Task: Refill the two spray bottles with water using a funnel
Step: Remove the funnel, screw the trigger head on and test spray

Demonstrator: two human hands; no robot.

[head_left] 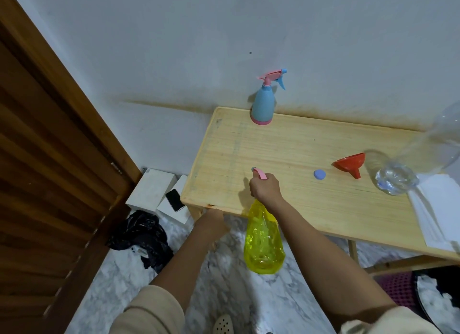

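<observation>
Bottle hangs neck-up from your right hand, clamped round its sprayer, just off the near edge of the table. Funnel lies on its side off right, nearer that hand. Left hand sits by the edge, grip unclear.

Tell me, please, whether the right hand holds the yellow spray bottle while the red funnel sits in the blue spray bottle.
Not quite: the head view shows the red funnel lying on its side on the table, apart from the blue spray bottle. The right hand does hold the yellow spray bottle.
</observation>
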